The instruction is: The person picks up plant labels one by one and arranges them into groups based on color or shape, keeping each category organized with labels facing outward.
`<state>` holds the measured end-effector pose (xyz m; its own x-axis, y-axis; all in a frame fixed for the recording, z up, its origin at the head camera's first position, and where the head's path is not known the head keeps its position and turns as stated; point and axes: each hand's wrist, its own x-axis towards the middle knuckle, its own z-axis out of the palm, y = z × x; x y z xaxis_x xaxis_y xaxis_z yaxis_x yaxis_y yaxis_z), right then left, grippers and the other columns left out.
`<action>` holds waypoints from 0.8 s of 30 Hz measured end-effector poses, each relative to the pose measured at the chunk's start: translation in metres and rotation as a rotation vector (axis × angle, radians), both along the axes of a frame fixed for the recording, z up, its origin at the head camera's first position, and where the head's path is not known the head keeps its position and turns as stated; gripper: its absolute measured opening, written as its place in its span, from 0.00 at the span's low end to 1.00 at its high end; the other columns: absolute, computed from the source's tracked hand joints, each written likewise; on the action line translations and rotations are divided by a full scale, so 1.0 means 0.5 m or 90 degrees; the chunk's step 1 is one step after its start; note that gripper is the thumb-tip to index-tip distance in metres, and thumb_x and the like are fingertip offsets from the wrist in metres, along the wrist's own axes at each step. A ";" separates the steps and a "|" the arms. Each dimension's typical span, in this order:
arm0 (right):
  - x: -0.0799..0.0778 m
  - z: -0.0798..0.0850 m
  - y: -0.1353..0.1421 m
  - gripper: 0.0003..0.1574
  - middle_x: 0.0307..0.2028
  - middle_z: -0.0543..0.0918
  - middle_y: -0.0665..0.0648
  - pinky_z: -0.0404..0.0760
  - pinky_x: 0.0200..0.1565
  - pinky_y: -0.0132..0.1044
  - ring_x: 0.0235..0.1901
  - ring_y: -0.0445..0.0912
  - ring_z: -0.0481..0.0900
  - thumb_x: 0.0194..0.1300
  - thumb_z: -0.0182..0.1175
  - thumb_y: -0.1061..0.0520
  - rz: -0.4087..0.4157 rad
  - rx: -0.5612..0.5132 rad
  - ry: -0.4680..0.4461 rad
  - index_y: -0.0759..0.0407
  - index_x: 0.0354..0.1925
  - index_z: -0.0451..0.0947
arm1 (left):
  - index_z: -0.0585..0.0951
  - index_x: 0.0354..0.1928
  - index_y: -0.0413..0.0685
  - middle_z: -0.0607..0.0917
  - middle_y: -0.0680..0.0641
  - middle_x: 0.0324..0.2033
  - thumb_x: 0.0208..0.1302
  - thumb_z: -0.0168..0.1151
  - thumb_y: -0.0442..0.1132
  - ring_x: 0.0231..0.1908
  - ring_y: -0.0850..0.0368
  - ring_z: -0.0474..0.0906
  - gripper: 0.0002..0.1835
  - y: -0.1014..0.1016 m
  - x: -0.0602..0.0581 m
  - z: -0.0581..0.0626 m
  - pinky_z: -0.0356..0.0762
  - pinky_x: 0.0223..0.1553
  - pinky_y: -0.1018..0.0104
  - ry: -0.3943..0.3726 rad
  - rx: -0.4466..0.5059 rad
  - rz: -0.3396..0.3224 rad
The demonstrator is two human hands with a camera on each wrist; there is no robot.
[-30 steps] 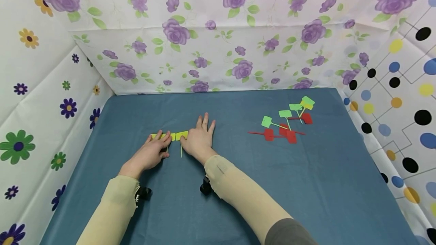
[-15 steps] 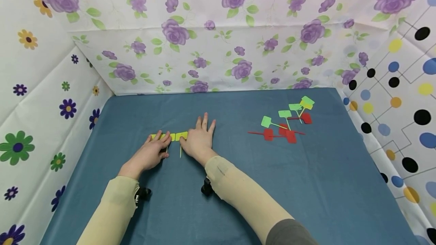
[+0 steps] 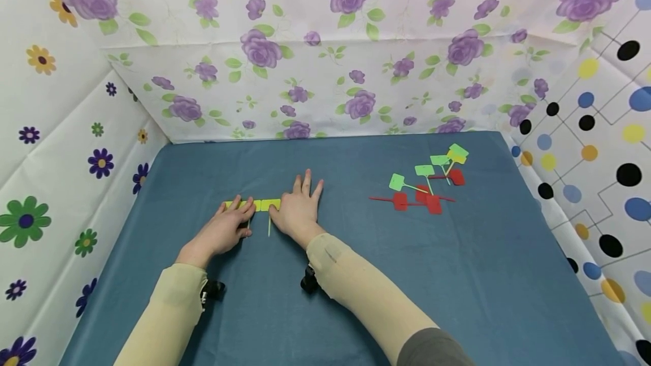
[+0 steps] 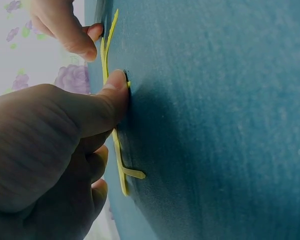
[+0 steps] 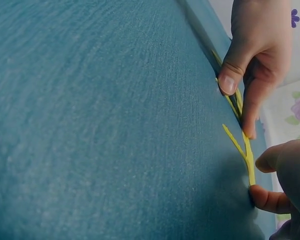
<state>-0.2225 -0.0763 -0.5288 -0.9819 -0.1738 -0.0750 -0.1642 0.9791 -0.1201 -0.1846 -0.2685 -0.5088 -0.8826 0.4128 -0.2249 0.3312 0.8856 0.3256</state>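
Yellow T-shaped plant labels lie side by side in a row on the blue cloth, left of centre in the head view. The rightmost yellow label (image 3: 268,204) meets the edge of its neighbour, the middle yellow label (image 3: 257,205); both stems point toward me. My left hand (image 3: 221,227) lies with its fingers across the left part of the row, covering much of it, its thumb by a stem (image 4: 128,84). My right hand (image 3: 297,210) has its fingers spread on the cloth beyond the right end, and its thumb touches the rightmost label.
To the right lies a loose group of labels: several green labels (image 3: 397,182), several red labels (image 3: 400,201) and a yellow label (image 3: 456,157), some overlapping. A floral back curtain (image 3: 325,89) and patterned side curtains enclose the blue cloth (image 3: 356,275).
The rightmost yellow label has turned slightly, now level with its neighbour, and the narrow gap between them has closed. Both hands stay almost where they were.
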 end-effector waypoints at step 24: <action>-0.008 0.012 0.026 0.26 0.75 0.58 0.63 0.37 0.68 0.75 0.76 0.66 0.33 0.70 0.50 0.29 0.000 -0.062 0.040 0.40 0.44 0.87 | 0.62 0.75 0.41 0.60 0.39 0.74 0.66 0.67 0.40 0.75 0.36 0.43 0.39 -0.003 -0.008 0.005 0.37 0.73 0.36 0.007 0.015 -0.002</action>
